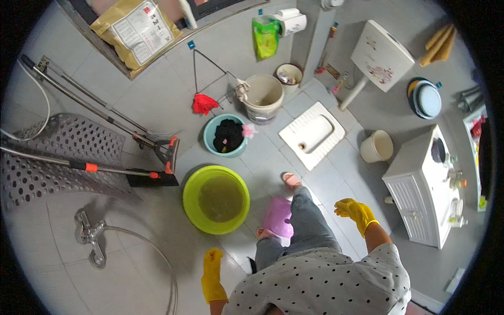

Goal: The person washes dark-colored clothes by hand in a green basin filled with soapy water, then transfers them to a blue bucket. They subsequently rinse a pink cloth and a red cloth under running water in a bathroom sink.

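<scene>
Yellow rubber gloves cover both of my hands. My left hand (212, 273) hangs low, near the large lime-green basin (189, 205) of cloudy water, its fingers curled in and nothing seen in them. Out to the right, my right hand (358, 213) hovers above the tiled floor, fingers loosely bent and somewhat apart, holding nothing. Between my legs stands a purple plastic stool or upturned bucket (278, 216). Beyond the green basin, a teal basin (211, 137) holds dark wet cloth (229, 134). Neither hand touches any of these things.
A squat toilet (313, 135) is set in the floor ahead. Buckets (262, 107) stand by the far wall, and a white pail (376, 146) sits right of the toilet. A white cabinet (415, 194) stands at right. Mops (105, 167) and a shower tap (92, 233) are left.
</scene>
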Demonstrator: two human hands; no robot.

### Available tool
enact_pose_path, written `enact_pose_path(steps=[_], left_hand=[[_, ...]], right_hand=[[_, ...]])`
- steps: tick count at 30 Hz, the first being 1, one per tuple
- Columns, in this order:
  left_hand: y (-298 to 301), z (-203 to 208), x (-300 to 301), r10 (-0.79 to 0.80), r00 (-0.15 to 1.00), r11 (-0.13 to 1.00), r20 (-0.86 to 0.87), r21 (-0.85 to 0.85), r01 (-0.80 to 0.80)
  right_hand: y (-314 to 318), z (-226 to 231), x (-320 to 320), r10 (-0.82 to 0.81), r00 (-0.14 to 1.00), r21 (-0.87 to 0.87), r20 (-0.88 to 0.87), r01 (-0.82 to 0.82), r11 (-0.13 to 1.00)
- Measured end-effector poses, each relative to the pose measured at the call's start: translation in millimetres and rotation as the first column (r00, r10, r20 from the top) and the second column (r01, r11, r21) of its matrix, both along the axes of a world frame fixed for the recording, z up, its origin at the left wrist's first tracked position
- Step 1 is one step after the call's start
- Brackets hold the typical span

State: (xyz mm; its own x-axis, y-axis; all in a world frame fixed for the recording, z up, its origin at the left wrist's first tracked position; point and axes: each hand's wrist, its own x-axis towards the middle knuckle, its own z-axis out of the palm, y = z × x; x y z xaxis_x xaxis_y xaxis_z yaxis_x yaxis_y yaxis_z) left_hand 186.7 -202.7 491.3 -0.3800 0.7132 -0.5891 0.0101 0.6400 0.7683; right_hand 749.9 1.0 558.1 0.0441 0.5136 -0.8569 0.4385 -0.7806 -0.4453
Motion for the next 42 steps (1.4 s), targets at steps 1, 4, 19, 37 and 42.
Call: enact_pose_path(steps=[1, 4, 19, 37, 42], left_hand=[[-7.6, 16.6, 5.0, 0.030, 0.999, 0.999, -0.013, -0.022, -0.030], [-38.1, 26.9, 2.9, 0.014, 0.998, 1.000, -0.068, -0.003, -0.015], [-103.0, -9.6, 142.9, -0.252, 0.968, 0.967, -0.017, 0.044, 0.252], [-78.5, 8.6, 266.7, -0.317, 0.929, 0.902, 0.189, -0.243, 0.357], [-23.9, 21.0, 286.1, -0.387, 0.907, 0.884, 0.165, -0.213, 0.416]], right_hand=[[-14.5, 20.8, -0.8, 0.009, 0.999, -0.008, 0.033, -0.009, 1.000], [-56.1, 70.4, -2.6, -0.136, 0.989, 0.078, 0.051, 0.132, 0.988], [-196.0, 117.8, 197.6, -0.045, 0.990, 0.211, 0.133, 0.016, 0.977], [-472.9, -107.0, 358.7, -0.675, 0.738, -0.170, 0.026, 0.668, 0.724], [-506.3, -122.9, 339.8, -0.785, 0.611, -0.146, -0.103, 0.771, 0.620]])
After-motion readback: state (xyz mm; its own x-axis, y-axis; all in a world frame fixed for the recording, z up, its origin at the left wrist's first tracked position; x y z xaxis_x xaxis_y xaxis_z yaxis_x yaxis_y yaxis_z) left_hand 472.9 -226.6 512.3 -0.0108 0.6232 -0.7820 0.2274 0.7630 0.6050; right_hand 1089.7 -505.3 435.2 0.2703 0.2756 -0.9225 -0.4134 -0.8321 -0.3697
